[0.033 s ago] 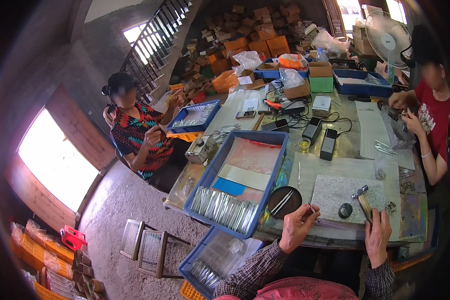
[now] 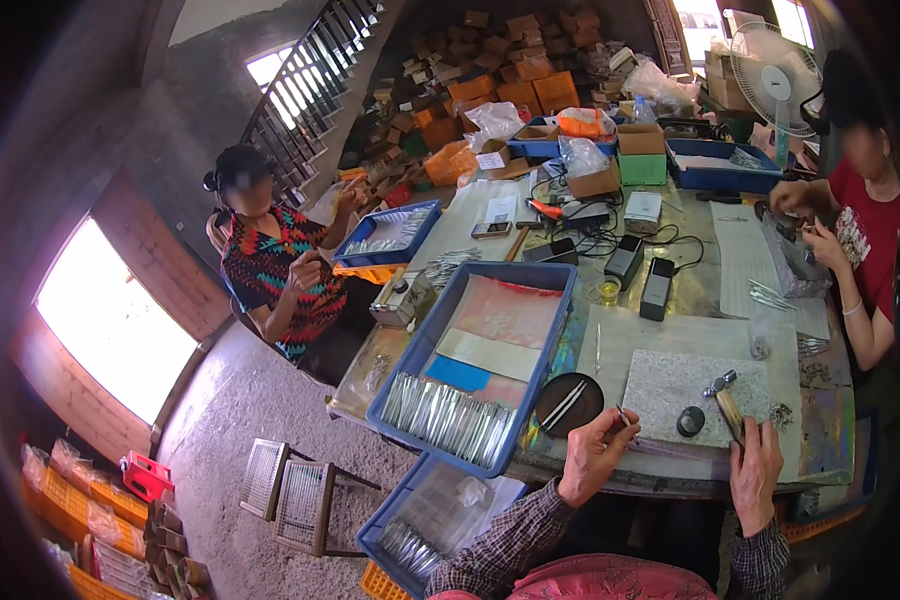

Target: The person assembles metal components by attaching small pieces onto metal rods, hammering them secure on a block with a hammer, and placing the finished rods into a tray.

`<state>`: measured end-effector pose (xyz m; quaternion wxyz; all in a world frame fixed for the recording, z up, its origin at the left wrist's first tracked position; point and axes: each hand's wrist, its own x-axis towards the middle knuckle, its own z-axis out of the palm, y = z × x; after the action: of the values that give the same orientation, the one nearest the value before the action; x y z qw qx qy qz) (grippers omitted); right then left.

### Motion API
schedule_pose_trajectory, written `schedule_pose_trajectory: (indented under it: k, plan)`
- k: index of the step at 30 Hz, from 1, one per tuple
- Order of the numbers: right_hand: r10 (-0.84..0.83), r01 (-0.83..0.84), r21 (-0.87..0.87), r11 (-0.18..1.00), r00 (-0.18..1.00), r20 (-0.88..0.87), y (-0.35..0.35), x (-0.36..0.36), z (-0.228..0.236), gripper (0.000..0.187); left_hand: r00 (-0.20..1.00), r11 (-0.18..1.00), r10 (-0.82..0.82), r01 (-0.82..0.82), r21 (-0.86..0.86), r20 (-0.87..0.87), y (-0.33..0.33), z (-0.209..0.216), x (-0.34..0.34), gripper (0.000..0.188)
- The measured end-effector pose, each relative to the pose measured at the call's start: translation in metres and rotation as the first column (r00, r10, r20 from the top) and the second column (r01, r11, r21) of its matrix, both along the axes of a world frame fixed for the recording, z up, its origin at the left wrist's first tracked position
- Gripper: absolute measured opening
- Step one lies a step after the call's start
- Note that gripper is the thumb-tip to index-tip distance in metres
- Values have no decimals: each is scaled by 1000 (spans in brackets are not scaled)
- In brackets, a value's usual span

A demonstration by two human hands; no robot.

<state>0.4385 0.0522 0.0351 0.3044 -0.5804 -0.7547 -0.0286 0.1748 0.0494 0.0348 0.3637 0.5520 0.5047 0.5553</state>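
At the near edge of the desk (image 2: 670,330), both of the person's hands worked over a speckled stone slab (image 2: 670,385). Left hand (image 2: 592,455) had fingers pinched together on a thin metal piece (image 2: 625,415), tip just off the slab's left corner. Right hand (image 2: 757,470) was clamped around the wooden handle of a small hammer (image 2: 725,398), metal head resting on the slab. Small dark round block (image 2: 690,421) sat on the slab between the two hands, just beside the hammer handle.

Left of the left hand: a black round dish (image 2: 568,403) with a couple of thin metal strips in it, touching the blue tray (image 2: 550,345). That tray held a row of shiny metal strips (image 2: 445,415) at its near end, plus paper sheets and a blue card. A second blue tray (image 2: 390,525) sat lower, below the desk edge, also with metal pieces.

Mid-desk: two black boxes (image 2: 640,270) with cables, a small yellow cup (image 2: 607,291).

Two other people sat at the desk: one in a patterned top (image 2: 280,275) on the left, one in a red shirt (image 2: 870,250) on the right, hands busy with small parts. A white fan (image 2: 770,65) stood behind. Cardboard boxes (image 2: 510,70) were piled at the back by the staircase (image 2: 310,85).
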Motion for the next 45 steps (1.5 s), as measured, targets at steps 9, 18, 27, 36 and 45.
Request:
schedule_pose_trajectory:
  k: [9, 18, 27, 36, 45]
  plan:
    - [-6, 6, -19, 1000, 1000, -3, 0, 1, 0, 45, 1000, 1000, -14, 14, -1, -14, 0, 1, 0, 11]
    - [-7, 7, -18, 1000, 1000, -12, 0, -1, 1, 44, 999, 1000, -21, 21, 0, 29, 2, -1, 2, 12]
    - [-10, 10, -10, 1000, 1000, -24, 0, -1, 0, 44, 999, 999, -37, 37, -4, 12, 0, -1, 3, 11]
    - [-14, 13, -18, 1000, 1000, -27, 1, 0, -1, 43, 999, 999, -39, 40, -14, 24, 1, 0, 4, 11]
    - [-6, 6, 0, 1000, 1000, -17, 2, -4, 0, 44, 1000, 1000, -28, 28, -4, -1, -2, 2, -1, 11]
